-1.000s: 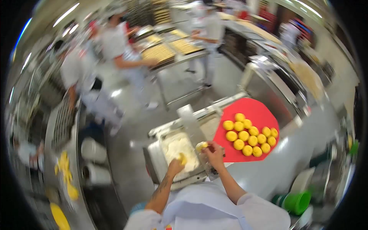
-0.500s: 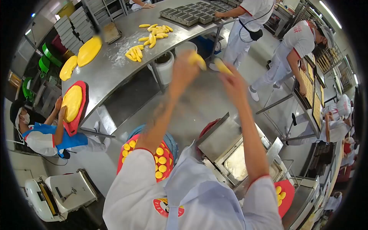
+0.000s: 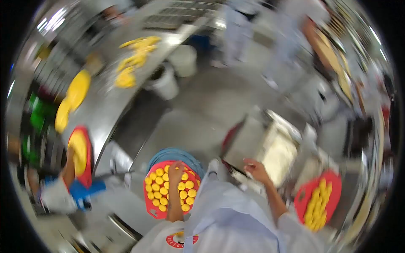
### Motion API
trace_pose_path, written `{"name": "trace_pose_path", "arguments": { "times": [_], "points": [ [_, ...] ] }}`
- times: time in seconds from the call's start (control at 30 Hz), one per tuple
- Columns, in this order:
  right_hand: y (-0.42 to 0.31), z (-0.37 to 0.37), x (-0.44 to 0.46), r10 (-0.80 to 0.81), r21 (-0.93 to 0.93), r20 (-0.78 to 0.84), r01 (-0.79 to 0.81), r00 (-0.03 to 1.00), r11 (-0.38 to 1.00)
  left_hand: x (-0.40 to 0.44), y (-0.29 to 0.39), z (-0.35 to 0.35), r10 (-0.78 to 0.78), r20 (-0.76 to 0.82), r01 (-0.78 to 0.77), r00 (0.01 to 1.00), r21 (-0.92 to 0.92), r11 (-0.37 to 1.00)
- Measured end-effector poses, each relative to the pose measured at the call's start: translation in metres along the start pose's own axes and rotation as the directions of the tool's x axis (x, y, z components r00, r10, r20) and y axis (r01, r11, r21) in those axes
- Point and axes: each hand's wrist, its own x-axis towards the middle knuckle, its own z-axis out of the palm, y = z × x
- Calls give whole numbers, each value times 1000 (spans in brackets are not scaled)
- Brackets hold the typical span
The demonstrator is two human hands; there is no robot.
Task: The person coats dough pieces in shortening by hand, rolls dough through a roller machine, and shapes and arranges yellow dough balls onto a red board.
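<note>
Left hand: the left hand [image 3: 176,169] is over the far edge of a red board [image 3: 157,213], its fingers low by the yellow balls [image 3: 163,190]. It is blurry, so I can't tell if it grips one.
Right hand: the right hand [image 3: 256,170] is open, fingers a bit bent, with nothing seen in it. It is near the close corner of the pan.
Yellow balls: they sit close together on the red board, and the left arm hides some.
Blue tub: the round blue tub [image 3: 168,154] is under the board and sticks out past its far edge.
Pan: the pan [image 3: 283,119] has white stuff [image 3: 278,157] in it, just past the right hand.
Middle gap: bare floor [image 3: 198,114] lies past both hands – wide open, up to the buckets [image 3: 164,84] and the long table [image 3: 99,114].
Right side: another red board [image 3: 334,185] has yellow sticks [image 3: 317,206] on it, well apart from the right hand.
Left side: a co-worker's hand [image 3: 71,152] is at a third red board [image 3: 87,156] by the table edge – well apart from the left hand.
</note>
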Motion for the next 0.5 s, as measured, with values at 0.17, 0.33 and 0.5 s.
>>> {"name": "trace_pose_path", "arguments": {
  "times": [0.17, 0.33, 0.5],
  "points": [
    [-10, -82, -138, -13, -45, -415, -6, 910, 999, -43, 57, 145, 218, 593, -431, 776, 245, 868],
    [-25, -81, -229, -38, 241, -745, 322, 666, 916, -85, 145, 246, 337, 844, -794, 418, 159, 587],
    [90, -66, -354, 83, 224, -895, 281, 439, 933, -223, 164, 379, 378, 894, -848, 242, 5, 530]
  ]
}}
